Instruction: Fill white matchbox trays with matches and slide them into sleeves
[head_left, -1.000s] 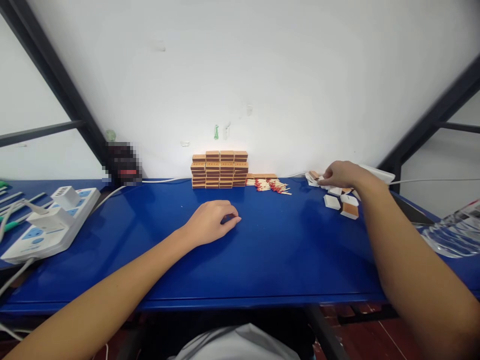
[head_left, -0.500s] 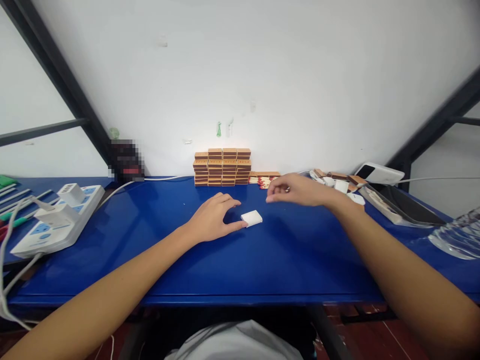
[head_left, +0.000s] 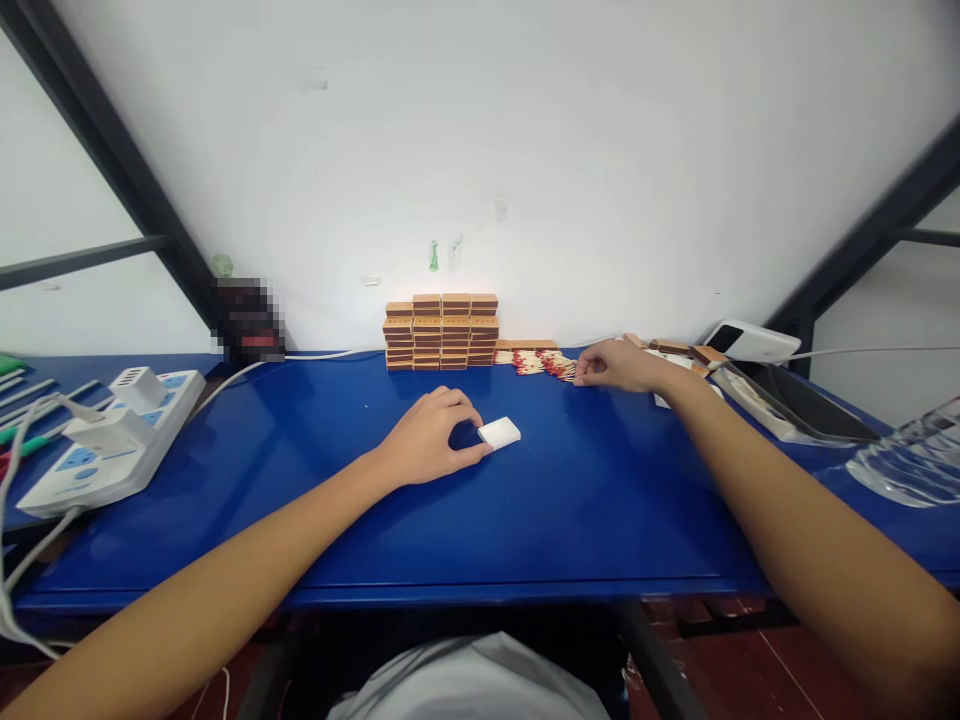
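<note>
A small white box (head_left: 499, 432), like a matchbox's inner tray, lies on the blue table. My left hand (head_left: 435, 435) has thumb and index finger at its left end, closed about it. Farther back and to the right, my right hand (head_left: 611, 366) has its fingertips pinched at the right end of a spread of red-tipped matches (head_left: 532, 362). What exactly sits between those fingertips is too small to see clearly. Left of the matches, a stack of brown matchboxes (head_left: 441, 335) stands against the wall.
Behind my right hand lie matchbox parts (head_left: 709, 356) and a white device (head_left: 754, 341). A dark flat-topped item (head_left: 802, 400) and clear plastic wrap (head_left: 907, 465) are at the right. A white power strip (head_left: 112, 440) with plugs and cables occupies the left side.
My right hand has moved right and slightly back, down to the matches, uncovering more of them. The left hand stays at the white box, its index finger now closer to it.
</note>
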